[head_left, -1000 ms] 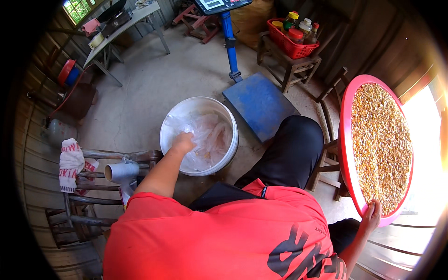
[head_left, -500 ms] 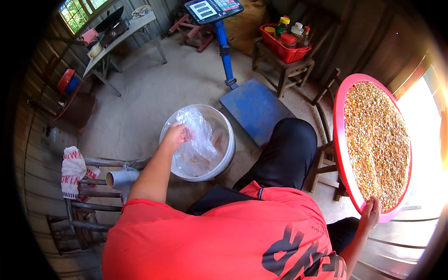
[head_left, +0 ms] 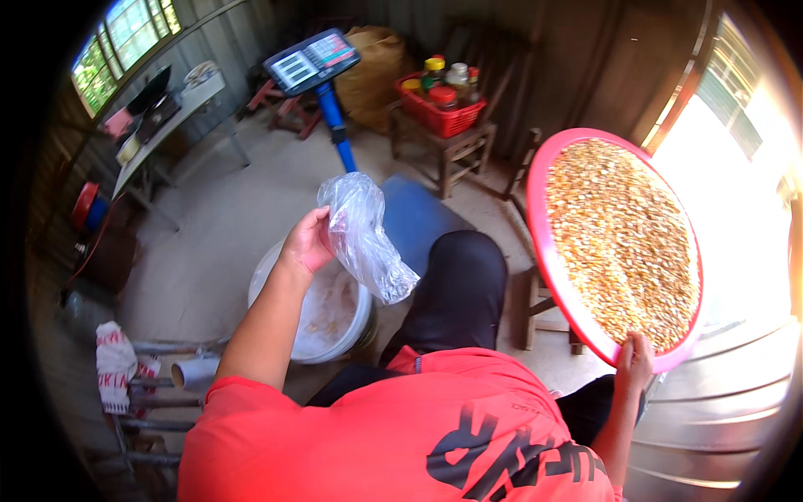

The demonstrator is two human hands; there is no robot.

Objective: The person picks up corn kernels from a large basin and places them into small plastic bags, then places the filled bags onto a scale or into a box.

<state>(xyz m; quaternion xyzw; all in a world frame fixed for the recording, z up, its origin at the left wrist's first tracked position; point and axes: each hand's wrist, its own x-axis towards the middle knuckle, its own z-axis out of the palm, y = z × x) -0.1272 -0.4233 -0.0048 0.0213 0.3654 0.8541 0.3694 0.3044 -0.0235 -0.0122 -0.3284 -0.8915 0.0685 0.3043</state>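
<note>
My left hand (head_left: 309, 241) is closed on a crumpled clear plastic bag (head_left: 368, 238), holding it up over the right part of a white bucket (head_left: 324, 322). The bag hangs down toward my knee, apart from the bucket. Inside the bucket some pale residue shows; my left arm hides part of its wall. At the right, my right hand (head_left: 636, 360) grips the near edge of a round pink tray (head_left: 544, 226). Dried corn kernels (head_left: 623, 243) are spread across that tray, which appears tilted.
A blue platform scale (head_left: 418, 217) with a raised display (head_left: 312, 61) stands beyond the bucket. Behind it, a red basket of jars (head_left: 442, 117) sits on a wooden chair (head_left: 446, 159). A narrow table (head_left: 171, 125) is far left; a pale pipe (head_left: 194, 373) lies near left.
My left hand has lifted the plastic bag out of the bucket and moved it rightward. My right hand stays on the tray's edge. The whole view has shifted.
</note>
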